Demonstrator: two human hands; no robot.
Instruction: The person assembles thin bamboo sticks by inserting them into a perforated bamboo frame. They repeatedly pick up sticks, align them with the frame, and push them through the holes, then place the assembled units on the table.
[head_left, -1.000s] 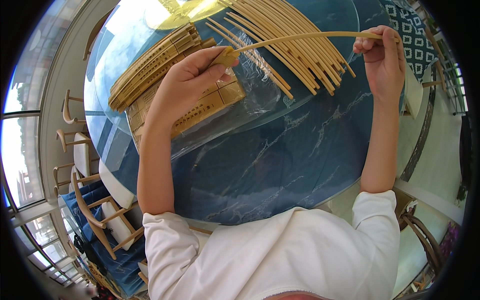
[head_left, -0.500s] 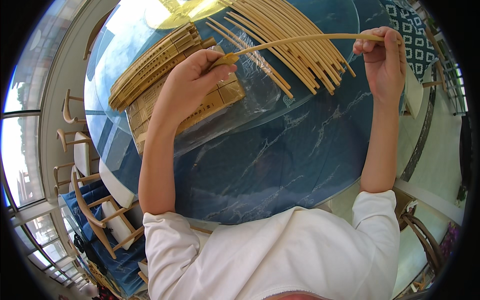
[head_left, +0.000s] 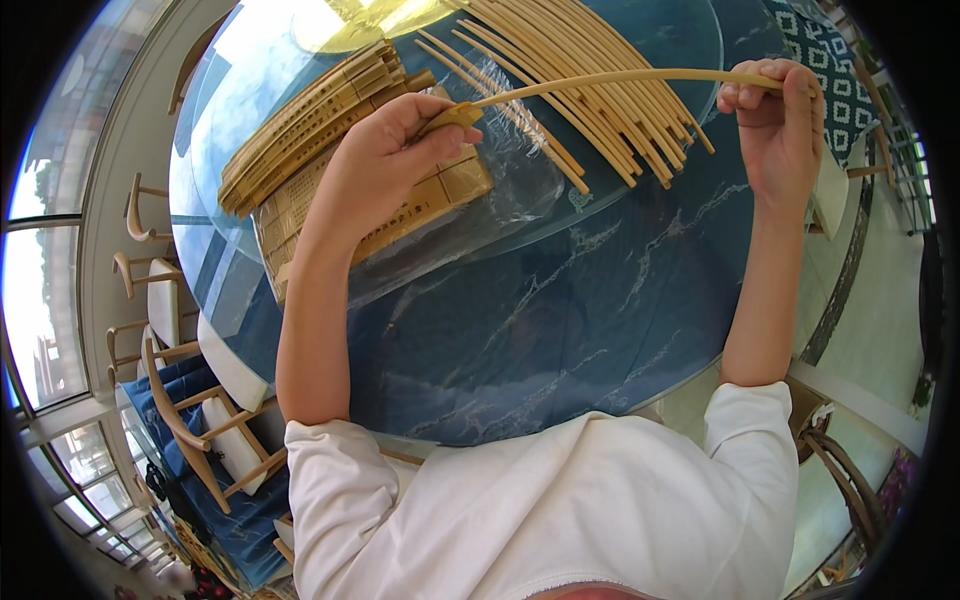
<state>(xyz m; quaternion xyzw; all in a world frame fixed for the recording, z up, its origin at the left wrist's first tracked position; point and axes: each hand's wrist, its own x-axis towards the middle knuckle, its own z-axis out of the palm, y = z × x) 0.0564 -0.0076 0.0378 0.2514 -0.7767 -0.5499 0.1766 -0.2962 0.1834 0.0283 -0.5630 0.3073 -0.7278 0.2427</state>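
A long pale wooden chopstick (head_left: 620,76) spans the space between my hands above the table, its curve coming from the lens. My left hand (head_left: 385,150) pinches its left end together with a small gold paper piece (head_left: 460,114), perhaps a sleeve; how far it covers the tip is hidden by my fingers. The right end is gripped between the thumb and curled fingers of my right hand (head_left: 780,120). Beneath and beyond it, many loose chopsticks (head_left: 590,85) lie side by side. Near my left hand is a stack of gold printed paper sleeves (head_left: 310,125), partly covered by my forearm.
A gold printed pack (head_left: 430,200) and crumpled clear plastic (head_left: 525,185) lie under the sleeves. Everything rests on a glass turntable over a blue marbled table (head_left: 540,330). A yellow round object (head_left: 375,20) stands at the far edge. Wooden chairs (head_left: 230,430) are at left.
My right hand has shifted slightly right and a little down, with its end of the chopstick. My left hand has stayed almost still, keeping its pinch.
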